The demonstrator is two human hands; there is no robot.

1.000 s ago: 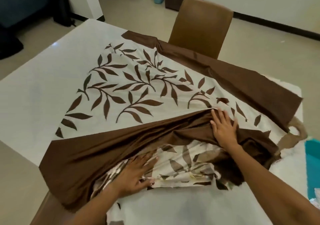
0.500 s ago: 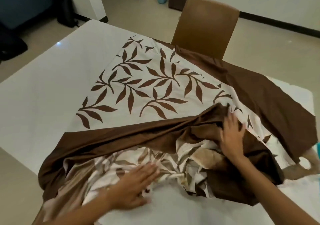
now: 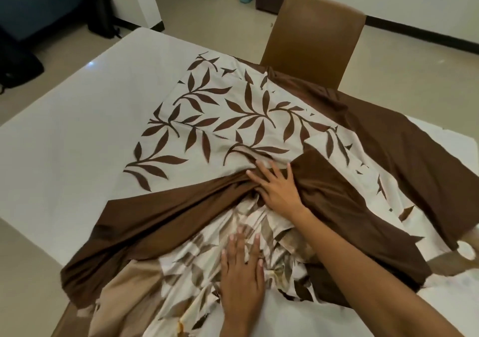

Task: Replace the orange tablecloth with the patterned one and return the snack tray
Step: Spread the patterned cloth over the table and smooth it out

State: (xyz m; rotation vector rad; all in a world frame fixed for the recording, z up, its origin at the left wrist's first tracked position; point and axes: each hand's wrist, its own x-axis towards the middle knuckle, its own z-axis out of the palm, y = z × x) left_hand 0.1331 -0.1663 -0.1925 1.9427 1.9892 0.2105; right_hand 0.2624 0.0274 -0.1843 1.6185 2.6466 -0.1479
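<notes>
So the right hand [image 3: 278,190] is flat, fingers spread, pressing into the bunched brown border of the patterned tablecloth [image 3: 223,126] right where it meets the leaf print. Not gripping anything as far as I can see, more of a push or smoothing move. The left hand [image 3: 242,264] is closer to the person, also flat with fingers apart, resting on the crumpled, folded-over part of the cloth where the paler underside shows.

Going outward: the far half of the cloth lies pretty flat on the white desk [image 3: 64,134], leaf pattern up. The near half is a rumpled heap, and the brown border on the right drapes toward the desk edge. The cloth sits at an angle, with a big stretch of bare desk on the left. A brown chair [image 3: 318,38] is tucked in at the far side.

Progress-wise, I'd say the orange cloth is already off, since I can't see it anywhere. The new one is maybe half spread. Left to do: unfold the near part, square it up, smooth it, then bring back the snack tray, which isn't in view.
</notes>
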